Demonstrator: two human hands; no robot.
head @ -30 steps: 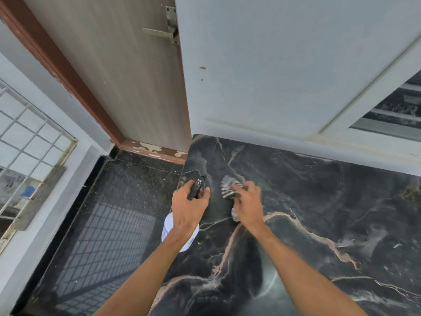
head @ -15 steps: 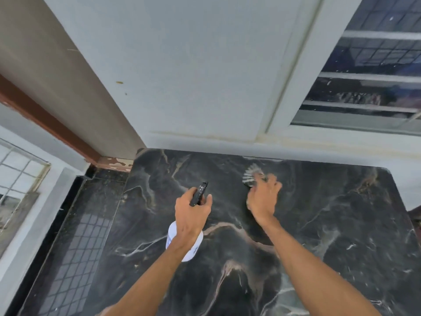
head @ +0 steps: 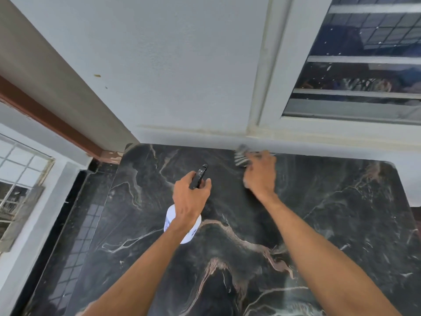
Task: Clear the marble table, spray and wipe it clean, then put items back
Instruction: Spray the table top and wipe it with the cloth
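Since the earlier frame the right hand [head: 259, 176] has carried the cloth [head: 241, 157] from near the table's [head: 341, 224] back-left corner along to the middle of the back edge, where it now sits blurred with motion, just beside the wall [head: 170, 76] under the window [head: 364, 65] frame. Its fingers are curled down over the striped cloth, pressing it flat against the marble. The left hand [head: 190, 199] has barely shifted: it is closed round the neck of the bottle [head: 182, 226], a finger along the black trigger, nozzle aimed toward the back edge, and the white body hangs below the wrist over the left half of the top (whether it touches the marble I cannot tell).

As for progress, clearing looks done, since nothing stands on the visible top but the hands and what they hold. Spraying and wiping are under way; my guess is that the back strip is being covered first. The right side and front edge likely remain, and so does putting the items back, none of which are in view.
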